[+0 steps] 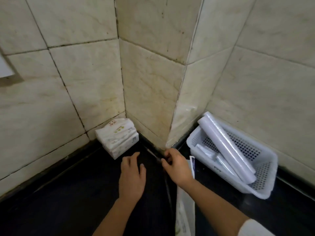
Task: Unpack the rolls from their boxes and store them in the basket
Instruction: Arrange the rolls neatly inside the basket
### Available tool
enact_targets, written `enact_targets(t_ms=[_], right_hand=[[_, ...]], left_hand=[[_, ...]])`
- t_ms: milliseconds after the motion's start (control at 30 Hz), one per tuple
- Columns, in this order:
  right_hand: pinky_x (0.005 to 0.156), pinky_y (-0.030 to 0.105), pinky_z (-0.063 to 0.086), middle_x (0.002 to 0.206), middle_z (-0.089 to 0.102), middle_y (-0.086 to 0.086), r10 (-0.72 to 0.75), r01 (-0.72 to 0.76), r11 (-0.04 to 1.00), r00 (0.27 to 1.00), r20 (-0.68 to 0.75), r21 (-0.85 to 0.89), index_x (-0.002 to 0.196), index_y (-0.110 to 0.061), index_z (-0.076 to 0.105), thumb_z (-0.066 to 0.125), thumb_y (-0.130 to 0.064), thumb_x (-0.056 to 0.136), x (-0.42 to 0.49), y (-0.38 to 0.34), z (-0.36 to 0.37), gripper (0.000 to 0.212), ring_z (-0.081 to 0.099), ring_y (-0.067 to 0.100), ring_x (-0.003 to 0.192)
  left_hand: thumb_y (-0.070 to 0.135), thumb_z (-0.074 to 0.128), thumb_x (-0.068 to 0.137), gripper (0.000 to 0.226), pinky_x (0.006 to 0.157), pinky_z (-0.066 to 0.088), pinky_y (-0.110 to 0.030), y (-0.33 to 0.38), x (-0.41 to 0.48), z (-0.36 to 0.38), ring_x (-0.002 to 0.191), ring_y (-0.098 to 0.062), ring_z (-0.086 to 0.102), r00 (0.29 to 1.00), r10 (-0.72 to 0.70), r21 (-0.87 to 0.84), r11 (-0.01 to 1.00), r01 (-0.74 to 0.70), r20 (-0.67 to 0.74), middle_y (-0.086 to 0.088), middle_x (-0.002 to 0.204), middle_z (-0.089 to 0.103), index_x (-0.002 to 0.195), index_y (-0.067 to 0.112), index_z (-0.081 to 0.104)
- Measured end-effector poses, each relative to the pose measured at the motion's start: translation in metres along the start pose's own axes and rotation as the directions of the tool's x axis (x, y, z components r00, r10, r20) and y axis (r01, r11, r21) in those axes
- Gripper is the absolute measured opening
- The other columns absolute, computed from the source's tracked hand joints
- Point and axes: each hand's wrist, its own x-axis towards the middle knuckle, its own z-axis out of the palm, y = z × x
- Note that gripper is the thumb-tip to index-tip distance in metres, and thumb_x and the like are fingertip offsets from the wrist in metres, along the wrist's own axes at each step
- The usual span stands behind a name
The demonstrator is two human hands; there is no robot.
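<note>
Against the wall at the worktop's right edge, the white basket point(265, 169) already holds several rolls point(228, 147), the longest propped on its rim because it overhangs. Both hands hover near the corner: left hand point(132, 176) spread and empty, right hand point(177, 166) curled, pinching something I cannot make out, above a flat box point(185, 213).

We see a white perforated basket point(260, 169) on the dark desk point(68, 193) against the tiled wall, holding several pale rolls point(226, 147); the longest leans over its rim. A flat white box point(185, 212) lies just beside it.
</note>
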Motion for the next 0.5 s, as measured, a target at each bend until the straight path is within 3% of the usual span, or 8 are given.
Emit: enact_targets(t_ms=[167, 267, 367, 500], right_hand=[[0.070, 0.027, 0.044, 0.082, 0.057, -0.006, 0.104, -0.107, 0.994, 0.970, -0.220, 0.000, 0.094, -0.016, 0.057, 0.063, -0.018, 0.089, -0.016, 0.056, -0.083, 0.009, 0.056, 0.015, 0.075], [0.078, 0.025, 0.041, 0.096, 0.060, -0.002, 0.153, -0.166, 0.986, 0.937, -0.314, -0.016, 0.103, -0.012, 0.061, 0.064, -0.016, 0.088, -0.011, 0.094, -0.127, 0.016, 0.058, 0.016, 0.089], [0.081, 0.028, 0.042, 0.111, 0.058, 0.002, 0.178, -0.228, 0.961, 0.943, -0.281, -0.157, 0.113, -0.012, 0.059, 0.066, -0.022, 0.086, 0.002, 0.132, -0.160, 0.029, 0.058, 0.021, 0.100], [0.085, 0.032, 0.046, 0.123, 0.052, 0.004, 0.206, -0.251, 0.914, 0.964, -0.170, -0.317, 0.124, -0.014, 0.051, 0.065, -0.036, 0.084, 0.019, 0.167, -0.177, 0.048, 0.055, 0.022, 0.103]], left_hand=[[0.025, 0.047, 0.093, 0.040, 0.094, 0.045, -0.028, 0.060, -0.015, 0.062, 0.122, -0.014, 0.039, 0.963, 0.159, -0.007, 0.987, -0.161, 0.218, 0.001, 0.134, 0.035, 0.133, 0.023, 0.042], [0.025, 0.047, 0.092, 0.041, 0.099, 0.043, -0.031, 0.100, -0.009, 0.095, 0.129, -0.018, 0.033, 0.928, 0.256, 0.006, 0.964, -0.267, 0.272, 0.000, 0.140, 0.033, 0.133, 0.021, 0.042], [0.028, 0.044, 0.094, 0.045, 0.108, 0.036, -0.032, 0.133, -0.001, 0.124, 0.137, -0.019, 0.026, 0.913, 0.295, 0.043, 0.947, -0.319, 0.281, -0.005, 0.151, 0.025, 0.138, 0.021, 0.037], [0.040, 0.038, 0.096, 0.050, 0.117, 0.015, -0.036, 0.156, 0.011, 0.158, 0.142, -0.026, 0.021, 0.895, 0.307, 0.124, 0.924, -0.362, 0.324, -0.012, 0.154, 0.022, 0.140, 0.016, 0.036]])
